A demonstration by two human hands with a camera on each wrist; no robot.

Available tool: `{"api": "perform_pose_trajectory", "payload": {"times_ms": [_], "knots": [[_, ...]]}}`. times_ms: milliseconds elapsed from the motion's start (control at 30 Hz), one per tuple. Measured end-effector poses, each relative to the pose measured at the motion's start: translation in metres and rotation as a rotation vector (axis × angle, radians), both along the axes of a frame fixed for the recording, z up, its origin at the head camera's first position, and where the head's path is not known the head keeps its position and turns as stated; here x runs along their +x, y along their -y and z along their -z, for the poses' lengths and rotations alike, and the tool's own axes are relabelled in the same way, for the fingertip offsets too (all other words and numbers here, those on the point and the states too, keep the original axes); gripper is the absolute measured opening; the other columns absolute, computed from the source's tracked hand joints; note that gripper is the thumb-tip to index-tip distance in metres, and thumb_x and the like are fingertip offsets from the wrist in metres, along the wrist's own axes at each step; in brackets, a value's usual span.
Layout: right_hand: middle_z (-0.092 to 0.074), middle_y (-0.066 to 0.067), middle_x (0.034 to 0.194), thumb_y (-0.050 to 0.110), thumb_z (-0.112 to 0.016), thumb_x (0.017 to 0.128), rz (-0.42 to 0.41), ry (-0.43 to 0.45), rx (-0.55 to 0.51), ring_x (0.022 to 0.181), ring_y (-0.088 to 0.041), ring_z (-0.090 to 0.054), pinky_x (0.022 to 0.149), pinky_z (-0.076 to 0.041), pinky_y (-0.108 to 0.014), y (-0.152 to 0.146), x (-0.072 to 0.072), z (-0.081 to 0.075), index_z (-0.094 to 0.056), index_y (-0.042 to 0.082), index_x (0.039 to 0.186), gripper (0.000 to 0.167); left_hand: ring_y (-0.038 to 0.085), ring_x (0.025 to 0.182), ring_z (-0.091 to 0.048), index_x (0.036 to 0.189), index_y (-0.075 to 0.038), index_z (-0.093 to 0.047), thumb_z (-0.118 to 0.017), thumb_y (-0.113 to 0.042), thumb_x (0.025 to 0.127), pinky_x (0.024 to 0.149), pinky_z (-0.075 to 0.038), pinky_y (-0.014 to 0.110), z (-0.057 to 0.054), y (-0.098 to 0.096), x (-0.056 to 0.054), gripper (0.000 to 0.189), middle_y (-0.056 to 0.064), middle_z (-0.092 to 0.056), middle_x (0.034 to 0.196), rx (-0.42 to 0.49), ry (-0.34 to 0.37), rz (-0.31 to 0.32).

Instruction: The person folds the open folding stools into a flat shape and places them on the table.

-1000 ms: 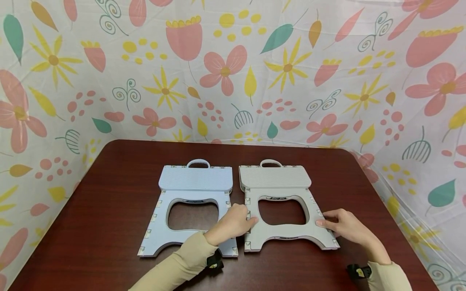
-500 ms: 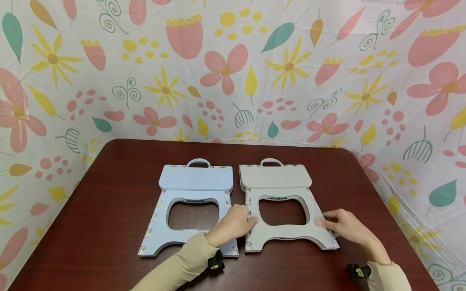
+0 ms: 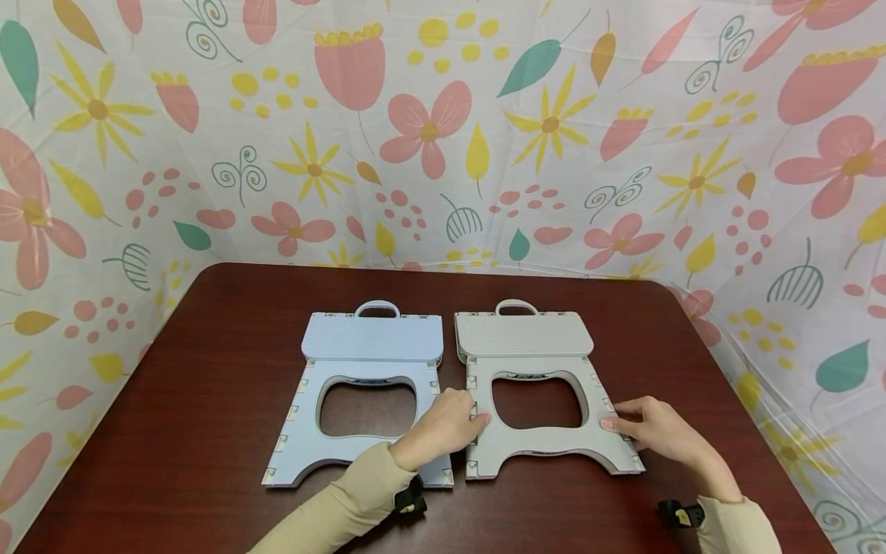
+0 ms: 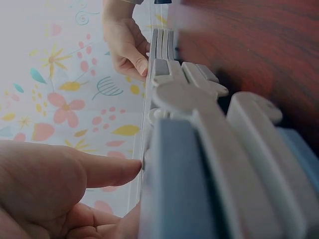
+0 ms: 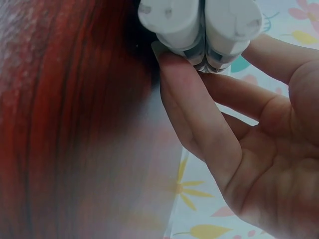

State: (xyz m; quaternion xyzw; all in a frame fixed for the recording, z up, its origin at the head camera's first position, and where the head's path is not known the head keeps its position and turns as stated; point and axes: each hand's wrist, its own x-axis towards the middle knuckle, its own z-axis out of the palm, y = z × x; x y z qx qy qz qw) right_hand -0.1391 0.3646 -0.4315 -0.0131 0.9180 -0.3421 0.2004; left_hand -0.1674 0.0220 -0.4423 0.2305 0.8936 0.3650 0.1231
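Observation:
Two folded step stools lie flat, side by side, in the head view: a light blue one on the left and an off-white one on the right. My left hand holds the off-white stool's left edge, thumb on top, with the forearm crossing over the blue stool's lower right. On the opposite edge, my right hand pinches a leg between a thumb above and fingers below. The right wrist view shows those fingers under the leg's end. Most left fingertips are hidden behind the stool's side.
Both stools rest on a dark red-brown table with rounded far corners. Behind it and along its sides hangs a floral-printed curtain. Each stool has a loop handle at its far end, and a narrow gap separates the two.

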Motion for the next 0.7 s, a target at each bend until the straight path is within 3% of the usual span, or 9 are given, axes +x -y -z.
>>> {"api": "perform_pose_trajectory", "payload": {"times_ms": [700], "knots": [[-0.06, -0.033, 0.121, 0.035, -0.067, 0.091, 0.048, -0.013, 0.014, 0.082, -0.017, -0.071, 0.065, -0.058, -0.031, 0.0013, 0.0013, 0.0, -0.054, -0.016, 0.125, 0.063, 0.002, 0.038, -0.018, 0.048, -0.018, -0.026, -0.063, -0.017, 0.093, 0.039, -0.019, 0.017, 0.0005, 0.001, 0.0019, 0.058, -0.012, -0.017, 0.043, -0.006, -0.03, 0.001]]}}
